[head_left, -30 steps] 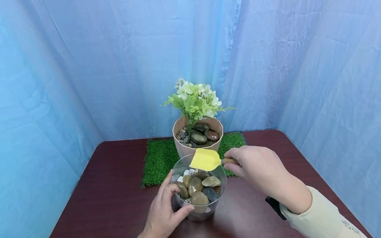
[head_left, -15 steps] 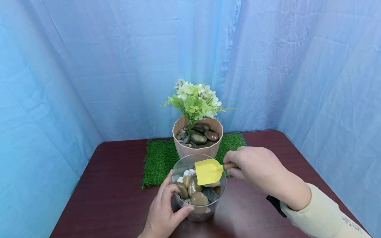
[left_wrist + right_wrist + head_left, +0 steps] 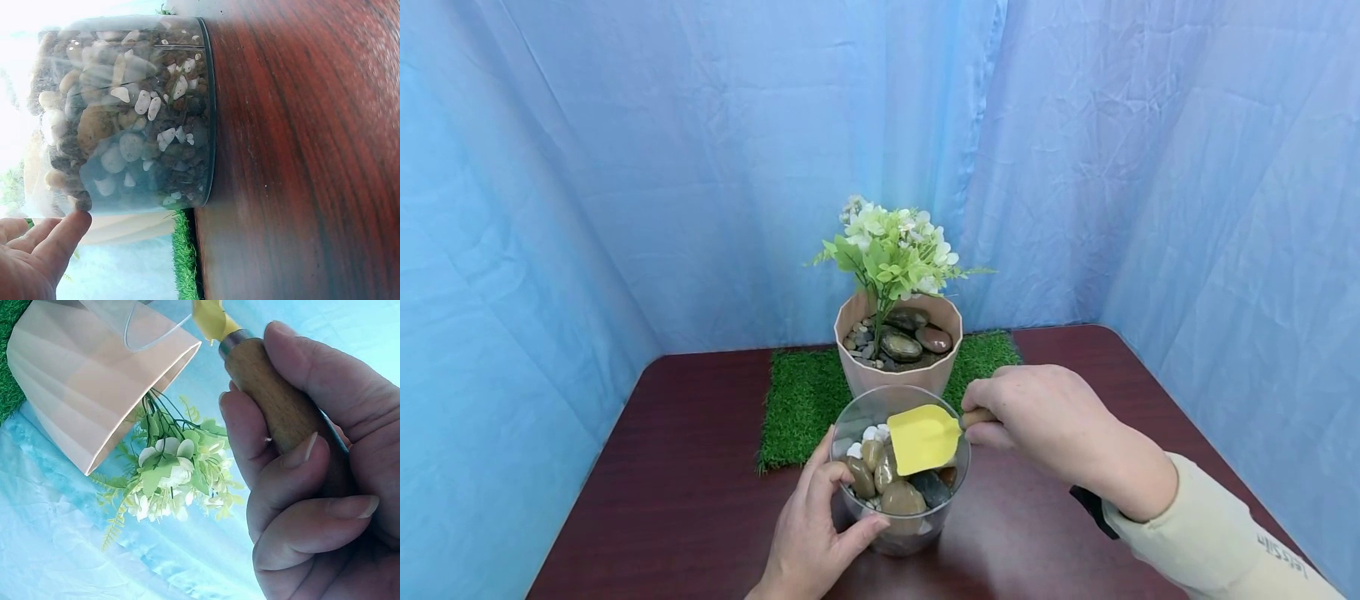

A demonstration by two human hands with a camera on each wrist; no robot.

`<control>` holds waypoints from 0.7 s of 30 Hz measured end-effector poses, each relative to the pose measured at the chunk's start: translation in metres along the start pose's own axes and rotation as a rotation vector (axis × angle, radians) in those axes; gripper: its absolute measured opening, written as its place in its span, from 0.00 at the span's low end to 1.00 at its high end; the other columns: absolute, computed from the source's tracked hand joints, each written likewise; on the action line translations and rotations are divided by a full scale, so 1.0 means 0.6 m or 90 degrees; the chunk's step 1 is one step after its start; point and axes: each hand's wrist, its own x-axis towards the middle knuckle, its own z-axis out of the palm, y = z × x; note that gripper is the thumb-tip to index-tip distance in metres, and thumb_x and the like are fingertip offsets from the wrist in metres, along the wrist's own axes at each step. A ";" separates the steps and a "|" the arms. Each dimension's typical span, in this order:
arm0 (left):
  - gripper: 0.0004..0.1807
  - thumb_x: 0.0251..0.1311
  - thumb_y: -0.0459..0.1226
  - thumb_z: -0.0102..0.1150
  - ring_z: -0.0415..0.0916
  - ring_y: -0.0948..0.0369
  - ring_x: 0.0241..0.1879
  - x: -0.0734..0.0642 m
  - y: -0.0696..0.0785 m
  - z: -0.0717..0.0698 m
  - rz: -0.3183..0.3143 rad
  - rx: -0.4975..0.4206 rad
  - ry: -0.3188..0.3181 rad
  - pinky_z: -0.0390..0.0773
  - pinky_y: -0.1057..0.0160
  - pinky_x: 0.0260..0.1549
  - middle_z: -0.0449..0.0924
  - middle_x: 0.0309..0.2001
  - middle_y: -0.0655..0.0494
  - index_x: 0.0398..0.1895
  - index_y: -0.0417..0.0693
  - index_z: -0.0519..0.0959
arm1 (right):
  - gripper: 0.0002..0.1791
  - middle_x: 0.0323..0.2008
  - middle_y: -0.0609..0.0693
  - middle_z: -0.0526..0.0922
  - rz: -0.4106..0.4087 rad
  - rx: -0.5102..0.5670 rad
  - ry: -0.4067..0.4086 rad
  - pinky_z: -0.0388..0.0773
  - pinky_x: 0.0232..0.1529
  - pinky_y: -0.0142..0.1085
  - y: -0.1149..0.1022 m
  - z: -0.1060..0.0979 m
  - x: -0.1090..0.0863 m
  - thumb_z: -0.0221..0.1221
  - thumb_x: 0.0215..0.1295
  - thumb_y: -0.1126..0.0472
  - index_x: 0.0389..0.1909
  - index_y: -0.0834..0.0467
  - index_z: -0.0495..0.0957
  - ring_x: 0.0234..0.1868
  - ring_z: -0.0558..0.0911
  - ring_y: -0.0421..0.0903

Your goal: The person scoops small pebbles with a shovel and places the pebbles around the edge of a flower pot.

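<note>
1. The right hand (image 3: 1045,425) gripped a garden trowel (image 3: 925,437), its fingers and thumb wrapped around the wooden handle (image 3: 272,394) just behind a metal ferrule (image 3: 239,342).
2. The trowel's yellow blade was over the right rear part of a clear round container (image 3: 891,540), covering some of the stones there; whether it touched them could not be told.
3. The left hand (image 3: 816,525) held the container's left side, thumb at the near rim and fingers spread along the wall.
4. Inside the container lay brown and dark pebbles (image 3: 902,500) with white pebbles (image 3: 855,451) at the rear left; smaller gravel (image 3: 178,140) showed through the wall below.
5. Directly behind, a pale pink faceted planter (image 3: 898,382) stood on a strip of artificial turf (image 3: 801,408), its lower front hidden by the container.
6. The planter bore a white-flowered leafy plant (image 3: 887,250), with large polished stones (image 3: 900,347) to the right of its stems and small gravel to the left.
7. Everything rested on a dark red wood-grain table (image 3: 685,442), with blue curtains (image 3: 700,167) hanging behind and at both sides.
8. Dark lettering ran along the cream sleeve (image 3: 1198,525) of the right arm, too small and skewed to read surely; a black strap (image 3: 1092,510) showed near its cuff.
</note>
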 end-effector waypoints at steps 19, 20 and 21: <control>0.31 0.56 0.57 0.76 0.67 0.45 0.74 0.000 0.000 0.000 0.000 0.012 -0.005 0.85 0.46 0.50 0.62 0.79 0.42 0.50 0.50 0.73 | 0.28 0.21 0.37 0.50 -0.021 -0.049 -0.025 0.47 0.23 0.32 0.001 0.005 0.007 0.65 0.51 0.68 0.15 0.42 0.56 0.25 0.51 0.34; 0.31 0.56 0.57 0.76 0.67 0.45 0.75 0.000 -0.001 0.000 -0.001 0.010 -0.006 0.85 0.45 0.50 0.62 0.79 0.42 0.50 0.50 0.73 | 0.28 0.21 0.37 0.50 -0.021 -0.049 -0.027 0.47 0.23 0.32 0.000 0.005 0.007 0.65 0.50 0.68 0.15 0.42 0.55 0.24 0.50 0.34; 0.31 0.56 0.57 0.76 0.67 0.45 0.75 0.000 0.000 0.000 -0.003 0.008 -0.008 0.85 0.45 0.50 0.61 0.79 0.42 0.51 0.50 0.73 | 0.27 0.21 0.37 0.50 -0.020 -0.048 -0.028 0.47 0.23 0.32 0.000 0.005 0.008 0.63 0.49 0.69 0.15 0.42 0.55 0.24 0.50 0.34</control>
